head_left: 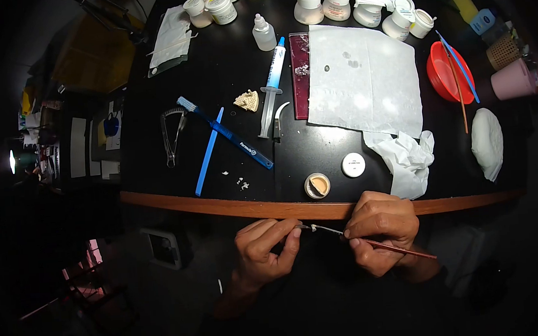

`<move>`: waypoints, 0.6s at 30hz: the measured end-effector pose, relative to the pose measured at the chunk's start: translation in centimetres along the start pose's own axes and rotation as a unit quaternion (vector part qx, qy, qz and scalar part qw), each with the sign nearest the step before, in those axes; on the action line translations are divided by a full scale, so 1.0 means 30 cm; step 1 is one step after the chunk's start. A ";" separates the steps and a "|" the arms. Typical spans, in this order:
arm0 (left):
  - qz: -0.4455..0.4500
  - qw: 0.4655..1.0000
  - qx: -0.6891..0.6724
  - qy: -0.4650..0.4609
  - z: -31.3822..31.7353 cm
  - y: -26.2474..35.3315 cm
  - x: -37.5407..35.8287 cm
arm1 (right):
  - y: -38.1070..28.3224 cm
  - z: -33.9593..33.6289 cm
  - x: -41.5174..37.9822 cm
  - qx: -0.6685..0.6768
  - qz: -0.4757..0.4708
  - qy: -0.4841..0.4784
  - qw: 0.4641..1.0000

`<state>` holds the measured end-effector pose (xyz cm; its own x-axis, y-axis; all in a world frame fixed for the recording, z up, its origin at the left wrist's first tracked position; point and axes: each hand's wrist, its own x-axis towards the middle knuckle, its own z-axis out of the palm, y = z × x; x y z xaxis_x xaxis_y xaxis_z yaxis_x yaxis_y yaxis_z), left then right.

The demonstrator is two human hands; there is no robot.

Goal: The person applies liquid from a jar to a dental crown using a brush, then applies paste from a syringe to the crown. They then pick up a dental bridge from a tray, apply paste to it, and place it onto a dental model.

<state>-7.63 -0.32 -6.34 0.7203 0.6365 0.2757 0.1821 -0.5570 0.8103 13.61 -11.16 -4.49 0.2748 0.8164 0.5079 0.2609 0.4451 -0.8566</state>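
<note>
Presently, the nearest jar [317,186] holds tan, seemingly pasty material [320,184]. My left hand [264,248] pinches a thin tool [304,227]; my right hand [383,227] grips a brush [409,252].

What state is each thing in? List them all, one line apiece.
left hand, pinching a thin holder
right hand, closed around a brush
small jar, open
white lid, off, label up
syringe, capped, lying down
dropper bottle, upright
toothbrush, lying down
tissue, crumpled
red bowl, upright, thin tools across it
</note>
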 end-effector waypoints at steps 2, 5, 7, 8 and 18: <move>0.002 1.000 0.003 -0.001 0.000 0.001 0.001 | 0.000 -0.001 0.001 0.006 -0.002 -0.002 1.000; 0.004 1.000 0.005 -0.001 -0.001 0.000 0.001 | 0.002 -0.005 0.001 0.012 -0.007 -0.006 1.000; 0.006 1.000 0.004 -0.001 -0.001 -0.001 0.002 | 0.001 -0.004 0.002 0.007 -0.004 -0.005 1.000; 0.006 1.000 0.006 -0.002 -0.002 0.000 0.002 | 0.000 -0.006 0.002 0.010 -0.005 -0.010 1.000; -0.091 0.995 0.002 -0.032 -0.023 0.054 0.010 | -0.004 -0.004 -0.001 -0.004 -0.029 0.001 1.000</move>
<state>-7.58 -0.68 -4.59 0.7161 0.6921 0.0905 0.3158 -0.4369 0.8422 13.68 -11.27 -4.39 0.2607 0.7883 0.5573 0.2846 0.4888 -0.8246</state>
